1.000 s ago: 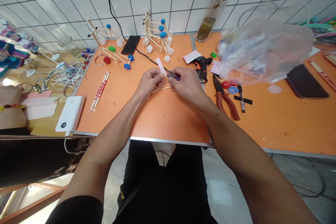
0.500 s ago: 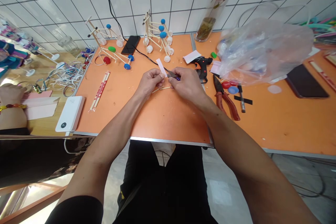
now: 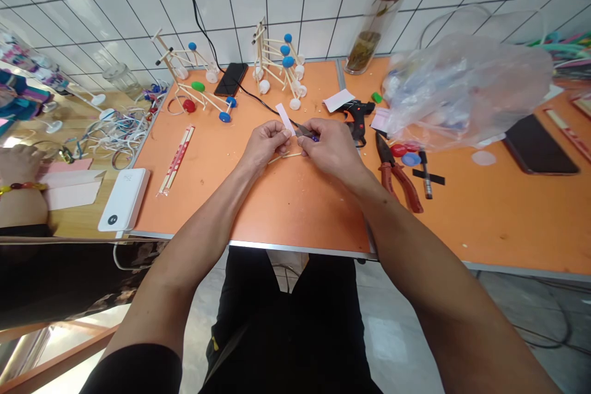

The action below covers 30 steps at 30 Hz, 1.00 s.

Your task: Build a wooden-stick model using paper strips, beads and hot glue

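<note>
A narrow pale pink paper strip (image 3: pixel 285 117) slants up from the fingers of my left hand (image 3: pixel 266 140), which is closed on its lower end. My right hand (image 3: pixel 331 143) is wrapped round small scissors (image 3: pixel 305 130); dark metal and a bit of purple handle show, and the rest is hidden by the fingers. The metal lies close beside the strip; whether it touches cannot be told. Beneath the fingertips, thin wooden sticks (image 3: pixel 292 154) lie on the orange table (image 3: pixel 286 209). Both hands are almost together, just above the tabletop.
Stick frames with blue caps (image 3: pixel 288 62) stand behind the hands, near a black phone (image 3: pixel 231 79). Rightward lie a glue gun (image 3: pixel 357 117), red-handled pliers (image 3: pixel 401 180) and a plastic bag (image 3: pixel 471 86). Wrapped chopsticks (image 3: pixel 176 160) and a power bank (image 3: pixel 124 200) are leftward. Another person's arm (image 3: pixel 21 191) rests far left.
The view has shifted very slightly. Both hands, the paper strip and the scissors keep almost the same position.
</note>
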### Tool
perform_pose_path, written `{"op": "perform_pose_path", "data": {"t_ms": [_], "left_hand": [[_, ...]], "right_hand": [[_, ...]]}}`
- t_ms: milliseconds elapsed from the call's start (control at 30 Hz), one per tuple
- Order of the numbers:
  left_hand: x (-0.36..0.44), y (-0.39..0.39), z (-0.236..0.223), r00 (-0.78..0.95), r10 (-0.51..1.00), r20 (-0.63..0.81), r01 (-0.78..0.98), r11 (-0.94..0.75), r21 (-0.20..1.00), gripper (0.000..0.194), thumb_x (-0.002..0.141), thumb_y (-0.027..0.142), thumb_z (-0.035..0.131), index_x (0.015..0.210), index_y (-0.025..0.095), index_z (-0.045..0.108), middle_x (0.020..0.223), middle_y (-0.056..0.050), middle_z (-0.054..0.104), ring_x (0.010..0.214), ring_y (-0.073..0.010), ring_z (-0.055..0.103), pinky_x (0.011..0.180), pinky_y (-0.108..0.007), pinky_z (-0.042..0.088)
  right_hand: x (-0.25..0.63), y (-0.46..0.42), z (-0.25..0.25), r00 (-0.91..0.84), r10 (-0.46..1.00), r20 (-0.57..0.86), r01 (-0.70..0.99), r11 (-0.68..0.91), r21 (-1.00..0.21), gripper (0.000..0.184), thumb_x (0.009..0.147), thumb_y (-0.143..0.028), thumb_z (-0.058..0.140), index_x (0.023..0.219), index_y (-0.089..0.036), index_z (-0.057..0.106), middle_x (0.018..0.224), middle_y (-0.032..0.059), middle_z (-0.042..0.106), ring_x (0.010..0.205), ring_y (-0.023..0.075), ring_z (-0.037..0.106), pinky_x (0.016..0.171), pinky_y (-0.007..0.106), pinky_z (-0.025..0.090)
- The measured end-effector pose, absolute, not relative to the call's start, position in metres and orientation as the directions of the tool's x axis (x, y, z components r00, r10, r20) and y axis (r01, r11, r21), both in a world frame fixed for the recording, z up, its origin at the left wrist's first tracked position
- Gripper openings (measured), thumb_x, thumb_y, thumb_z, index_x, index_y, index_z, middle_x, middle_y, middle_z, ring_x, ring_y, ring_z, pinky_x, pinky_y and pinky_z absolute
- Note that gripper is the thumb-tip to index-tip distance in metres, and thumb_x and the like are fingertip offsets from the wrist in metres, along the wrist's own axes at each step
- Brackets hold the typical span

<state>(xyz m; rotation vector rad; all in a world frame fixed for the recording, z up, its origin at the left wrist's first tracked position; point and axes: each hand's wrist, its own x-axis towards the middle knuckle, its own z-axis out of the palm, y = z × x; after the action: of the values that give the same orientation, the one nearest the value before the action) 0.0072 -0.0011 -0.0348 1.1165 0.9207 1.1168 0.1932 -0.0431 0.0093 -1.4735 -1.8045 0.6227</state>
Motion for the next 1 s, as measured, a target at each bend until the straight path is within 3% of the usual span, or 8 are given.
{"op": "perform_pose_path", "data": {"t_ms": [1000], "left_hand": [[0.0071,-0.0018,-0.032,0.197,0.979,-0.06,-0.194,0.099,0.976,0.034,0.091,0.026,0.1,0.079,0.018,0.069,0.066,0.004,0.071,0.05,-0.0055,0.057,0.055,-0.017,0.048]], "right_hand": [[0.1968,-0.0447,0.0173,-0.058,0.983,0.172,0.607,0.172,-0.776,0.017,0.092,-0.014,0.07,0.079,-0.024,0.066,0.074,0.0022,0.075,0.079,0.0242,0.065,0.078,0.037,0.04]]}}
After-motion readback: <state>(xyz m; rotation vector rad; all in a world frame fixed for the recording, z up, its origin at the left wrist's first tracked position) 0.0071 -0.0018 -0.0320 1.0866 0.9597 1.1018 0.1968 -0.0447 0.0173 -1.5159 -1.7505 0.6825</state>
